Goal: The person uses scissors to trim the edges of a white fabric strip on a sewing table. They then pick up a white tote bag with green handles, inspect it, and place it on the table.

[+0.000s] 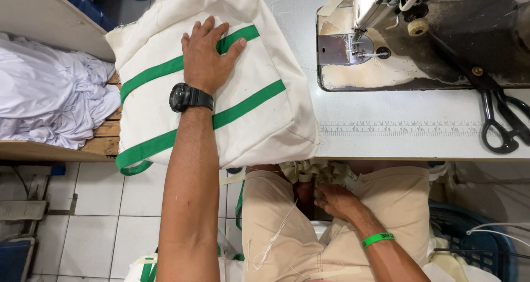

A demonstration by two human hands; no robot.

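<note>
My left hand [207, 53] lies flat, fingers spread, on a cream cloth bag [259, 122] with two green straps, at the left end of the white sewing table [397, 141]. A black watch sits on that wrist. My right hand [337, 201] is down in my lap below the table edge, fingers closed on a bundle of cream webbing strips [317, 173]. A green band circles the right wrist. The sewing machine [430, 33] stands to the right of the bag, its needle area apart from both hands.
Black scissors [505, 122] lie at the table's right edge, beside a printed ruler strip [397, 128]. A heap of white cloth [49, 94] rests on a wooden shelf at left. A blue basket [475, 238] stands on the floor at right. More green-strapped bags [146, 268] lie below.
</note>
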